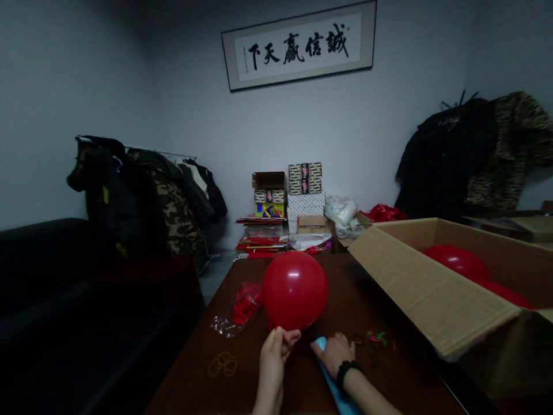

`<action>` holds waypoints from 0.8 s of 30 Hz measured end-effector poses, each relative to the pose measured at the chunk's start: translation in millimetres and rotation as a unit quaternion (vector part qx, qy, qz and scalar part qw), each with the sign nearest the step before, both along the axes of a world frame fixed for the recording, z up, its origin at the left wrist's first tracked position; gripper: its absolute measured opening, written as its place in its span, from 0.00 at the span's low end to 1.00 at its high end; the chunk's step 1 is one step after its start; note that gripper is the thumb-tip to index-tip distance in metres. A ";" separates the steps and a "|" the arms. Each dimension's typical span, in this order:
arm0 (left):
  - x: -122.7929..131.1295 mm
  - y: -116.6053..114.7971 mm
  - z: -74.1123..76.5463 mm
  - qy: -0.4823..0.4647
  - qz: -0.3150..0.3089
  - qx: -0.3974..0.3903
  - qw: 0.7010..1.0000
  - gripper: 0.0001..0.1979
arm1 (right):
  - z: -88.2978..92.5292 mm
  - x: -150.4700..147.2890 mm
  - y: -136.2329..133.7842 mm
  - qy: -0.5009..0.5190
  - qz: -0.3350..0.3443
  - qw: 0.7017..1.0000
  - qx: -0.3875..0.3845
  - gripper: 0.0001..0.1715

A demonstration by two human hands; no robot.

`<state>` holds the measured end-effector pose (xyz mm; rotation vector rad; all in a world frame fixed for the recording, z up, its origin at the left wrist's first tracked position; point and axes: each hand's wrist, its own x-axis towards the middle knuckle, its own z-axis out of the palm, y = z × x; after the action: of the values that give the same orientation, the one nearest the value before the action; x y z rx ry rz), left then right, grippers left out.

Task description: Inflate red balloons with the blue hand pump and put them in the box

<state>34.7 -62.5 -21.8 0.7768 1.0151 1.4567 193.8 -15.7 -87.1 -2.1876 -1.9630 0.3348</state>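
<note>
A framed scroll [299, 45] hangs on the wall above stacked boxes [288, 197]; coats [149, 193] crowd a rack, and rubber bands [223, 363] lie on the table [358, 300].

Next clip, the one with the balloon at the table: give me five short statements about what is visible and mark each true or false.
1. The left hand pinches the neck of an inflated red balloon. True.
2. The right hand rests on a yellow pump. False: the thing under it is light blue.
3. The open cardboard box holds red balloons. True.
4. The rubber bands lie inside the box. False: they lie on the table, left of the left hand.
5. The right wrist is bare. False: it wears a dark wristband.
</note>
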 end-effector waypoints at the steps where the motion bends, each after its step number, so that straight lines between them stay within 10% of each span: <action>1: -1.1 -0.9 -0.1 0.010 0.002 0.001 1.000 0.23 | -2.0 -1.5 3.2 -0.002 0.000 1.000 -0.001 0.33; 24: -7.6 -7.4 -9.1 0.093 0.077 0.011 0.993 0.24 | -30.5 31.8 33.3 0.000 -0.011 0.998 0.054 0.26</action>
<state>27.1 -69.9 -30.9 0.8774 1.2244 1.5500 225.6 17.6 -117.6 -2.1392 -1.9077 0.2200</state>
